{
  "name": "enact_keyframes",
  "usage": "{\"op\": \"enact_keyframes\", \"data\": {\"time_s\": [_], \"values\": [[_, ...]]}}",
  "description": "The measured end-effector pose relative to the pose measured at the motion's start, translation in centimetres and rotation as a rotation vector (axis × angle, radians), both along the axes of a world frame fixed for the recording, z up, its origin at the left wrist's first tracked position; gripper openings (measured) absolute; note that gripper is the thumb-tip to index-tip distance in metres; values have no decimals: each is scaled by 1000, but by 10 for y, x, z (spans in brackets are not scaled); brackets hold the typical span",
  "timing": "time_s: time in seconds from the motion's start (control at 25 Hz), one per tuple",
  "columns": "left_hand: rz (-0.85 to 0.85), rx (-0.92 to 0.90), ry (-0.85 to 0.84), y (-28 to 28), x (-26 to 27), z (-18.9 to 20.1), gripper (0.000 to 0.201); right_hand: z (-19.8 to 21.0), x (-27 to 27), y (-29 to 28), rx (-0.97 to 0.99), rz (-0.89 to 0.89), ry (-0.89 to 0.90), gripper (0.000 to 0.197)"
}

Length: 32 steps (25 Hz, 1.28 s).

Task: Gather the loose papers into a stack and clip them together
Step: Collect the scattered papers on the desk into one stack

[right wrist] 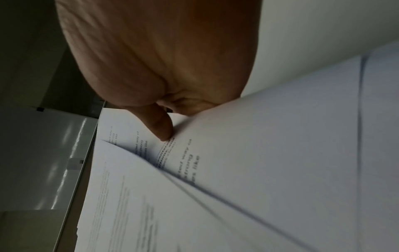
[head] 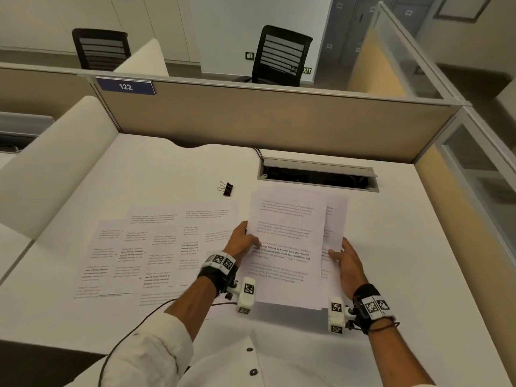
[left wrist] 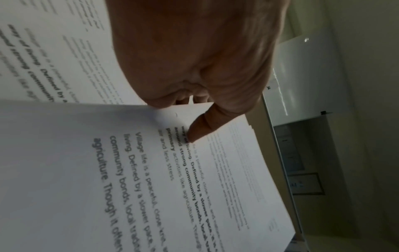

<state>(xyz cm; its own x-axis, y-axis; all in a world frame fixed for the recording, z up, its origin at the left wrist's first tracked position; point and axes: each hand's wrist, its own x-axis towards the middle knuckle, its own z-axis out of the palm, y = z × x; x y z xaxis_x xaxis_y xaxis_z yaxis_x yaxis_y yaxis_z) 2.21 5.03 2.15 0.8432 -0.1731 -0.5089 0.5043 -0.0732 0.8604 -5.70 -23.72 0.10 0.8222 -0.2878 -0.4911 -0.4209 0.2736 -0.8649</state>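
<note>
I hold a bundle of printed sheets [head: 290,241] up off the white desk [head: 391,247], its edges uneven. My left hand [head: 245,241] pinches the bundle's left edge, thumb on the top page [left wrist: 151,170]. My right hand [head: 344,259] grips the right edge, where a lower sheet sticks out; the thumb lies on a page [right wrist: 259,153]. Several more printed sheets [head: 145,247] lie spread and overlapping on the desk to the left. A black binder clip [head: 226,188] lies on the desk beyond them, left of the bundle's top.
An open cable tray [head: 318,174] is sunk into the desk behind the bundle. A beige partition [head: 265,121] with a plate reading 122 closes the back, and a glass-topped partition [head: 474,169] the right. A white divider [head: 47,174] stands at the left.
</note>
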Motion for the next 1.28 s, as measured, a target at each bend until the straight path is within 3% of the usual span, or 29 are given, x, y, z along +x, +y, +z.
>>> {"op": "enact_keyframes", "data": {"time_s": [0.2, 0.28, 0.44, 0.52, 0.64, 0.72, 0.84, 0.96, 1.04, 1.16, 1.28], "values": [[-17, -7, -8, -14, -12, -11, 65, -10, -1, 12, 47, -18, 11, 36], [-80, 12, -53, -19, -16, -10, 65, -11, 0, 18, 58, 2, 49, 53], [-178, 29, -72, -21, -16, -8, 61, -11, 0, 23, -209, 126, -42, 40], [-184, 33, -46, -12, -11, -11, 56, -13, -1, 25, -237, 147, -42, 40], [-96, 260, -119, 24, -5, -24, 51, -17, 0, 26, -239, 125, -40, 39], [-24, 596, -218, 57, -1, -39, 62, -18, 0, 25, -230, 108, -17, 38], [-62, 982, -155, 108, 2, -60, 105, -17, 1, 28, -235, 115, -2, 39], [-190, 1082, -42, 143, 3, -73, 142, -18, 2, 30, -247, 115, 5, 39], [-239, 1105, -30, 154, 4, -80, 148, -16, 3, 32, -256, 118, 14, 39], [-225, 1171, -88, 159, 7, -82, 132, -13, 3, 35, -256, 112, 21, 36], [-155, 1205, -149, 162, 12, -80, 93, -13, 4, 39, -259, 111, 46, 37]]}}
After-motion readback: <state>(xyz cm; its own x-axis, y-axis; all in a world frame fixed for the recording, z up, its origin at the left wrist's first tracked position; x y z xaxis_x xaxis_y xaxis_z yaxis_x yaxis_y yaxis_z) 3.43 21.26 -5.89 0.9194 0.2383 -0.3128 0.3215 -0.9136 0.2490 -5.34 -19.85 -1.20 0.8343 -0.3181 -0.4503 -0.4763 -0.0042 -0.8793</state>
